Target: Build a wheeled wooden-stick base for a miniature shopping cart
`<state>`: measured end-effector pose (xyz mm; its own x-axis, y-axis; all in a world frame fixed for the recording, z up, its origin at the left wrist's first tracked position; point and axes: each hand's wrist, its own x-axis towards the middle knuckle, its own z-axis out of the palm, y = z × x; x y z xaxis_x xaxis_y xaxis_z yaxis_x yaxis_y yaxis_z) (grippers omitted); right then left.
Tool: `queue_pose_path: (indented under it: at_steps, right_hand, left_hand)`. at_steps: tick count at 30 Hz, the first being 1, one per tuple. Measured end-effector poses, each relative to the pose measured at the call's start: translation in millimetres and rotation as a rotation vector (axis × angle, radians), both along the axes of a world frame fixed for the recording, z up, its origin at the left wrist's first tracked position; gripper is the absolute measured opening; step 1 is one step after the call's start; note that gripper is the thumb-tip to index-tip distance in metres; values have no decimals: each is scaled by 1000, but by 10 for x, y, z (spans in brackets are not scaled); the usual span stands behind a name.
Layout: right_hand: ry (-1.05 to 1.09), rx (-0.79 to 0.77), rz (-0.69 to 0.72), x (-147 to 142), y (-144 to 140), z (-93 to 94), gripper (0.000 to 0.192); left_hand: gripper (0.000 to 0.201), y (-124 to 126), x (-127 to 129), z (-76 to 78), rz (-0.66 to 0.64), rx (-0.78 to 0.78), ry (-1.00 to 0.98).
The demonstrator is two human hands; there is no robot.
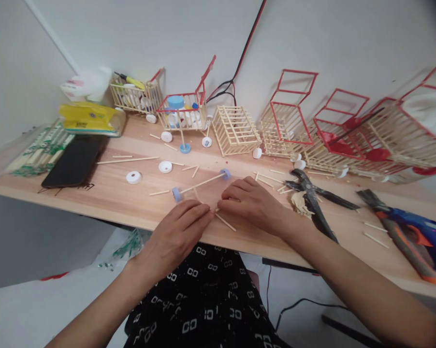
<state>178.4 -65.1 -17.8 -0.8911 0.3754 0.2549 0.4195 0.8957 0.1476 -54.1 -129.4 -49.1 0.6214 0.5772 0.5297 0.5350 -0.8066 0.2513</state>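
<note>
Your two hands meet at the near edge of the table (105,193), fingertips together. Your left hand (178,232) and your right hand (250,203) lie knuckles up, and both pinch a thin wooden stick (225,222) that pokes out below your right fingers; how much of it your fingers hide, you cannot tell. Just beyond your fingertips lies an axle (199,184), a stick with a blue wheel at each end, slanting across the middle of the table and apart from your hands.

To your right, black pliers (312,200) rest on the table beside your right wrist, and a blue glue gun (421,234) lies towards the right edge. Along the far edge stand stick-built carts: one with a red frame and a blue cap inside (183,113), and a bare basket (236,129) next to it. White wheels (165,166) and loose sticks are scattered mid-table. A black phone (75,162) lies near the left edge, beside a yellow packet (91,118).
</note>
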Motion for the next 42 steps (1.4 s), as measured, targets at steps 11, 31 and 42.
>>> queue_pose_path:
  at_steps: [11,31,42]
  right_hand:
    - [75,-48,-43,41,-9,16,21]
    - [264,-245,-652,-146,-789,-81,18]
    - [361,-312,-718,-191,-895,-133,16]
  left_hand:
    - [38,-8,30,-26,18,-4,23]
    - [15,7,254,47,245,19,-164]
    - [9,-50,345,16,283,-18,-161]
